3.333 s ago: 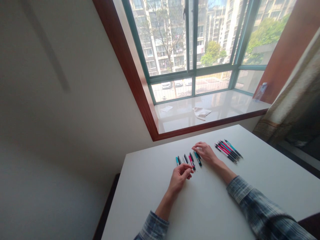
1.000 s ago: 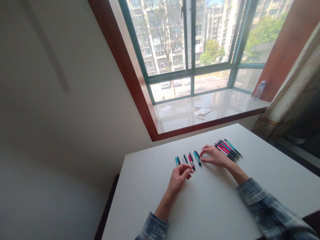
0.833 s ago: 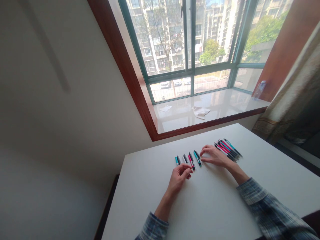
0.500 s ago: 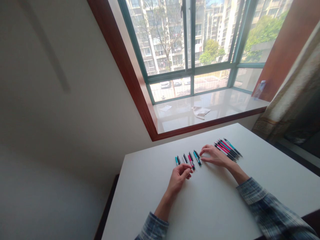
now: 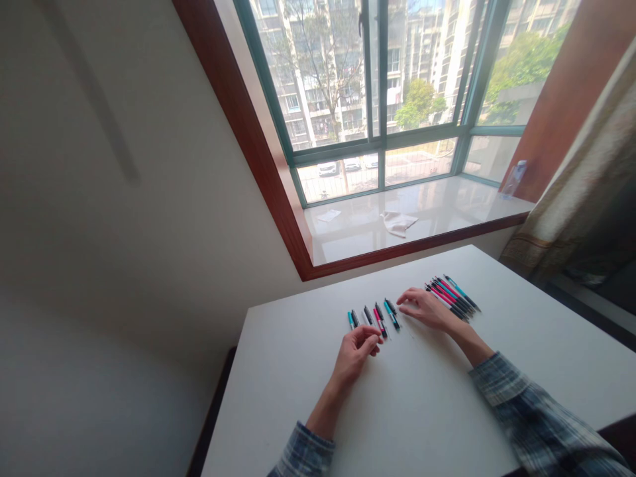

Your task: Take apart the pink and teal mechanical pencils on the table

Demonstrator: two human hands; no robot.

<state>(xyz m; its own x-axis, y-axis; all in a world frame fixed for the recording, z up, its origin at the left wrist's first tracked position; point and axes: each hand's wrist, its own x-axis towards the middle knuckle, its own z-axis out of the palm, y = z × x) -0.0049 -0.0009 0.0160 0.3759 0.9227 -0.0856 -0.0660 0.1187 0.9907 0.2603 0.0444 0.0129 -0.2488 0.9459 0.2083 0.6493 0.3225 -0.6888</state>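
Observation:
My left hand (image 5: 355, 350) rests on the table with its fingers curled and the thumb close to the index finger. Whatever may lie between them is hidden. Its fingertips are beside the lower end of a pink pen barrel (image 5: 379, 319). My right hand (image 5: 423, 309) has its fingers apart and holds nothing that shows. Near its fingertips lie a blue pen barrel (image 5: 392, 317) and a short black pen part (image 5: 390, 306). Farther left are a black and clear pen part (image 5: 368, 314) and a teal pen part (image 5: 350, 320). Thin, faint pieces lie close by.
Several whole pens (image 5: 460, 295) in pink, teal, white and black lie side by side beyond my right hand. The white table (image 5: 417, 404) stands against the wall below a window sill (image 5: 352, 238). On the sill are a crumpled cloth (image 5: 399, 223) and a clear bottle (image 5: 515, 179).
My right hand's thumb has lifted slightly away from the table beside the blue pen barrel. A thin, faint piece now shows below that hand. My left hand has stayed in place.

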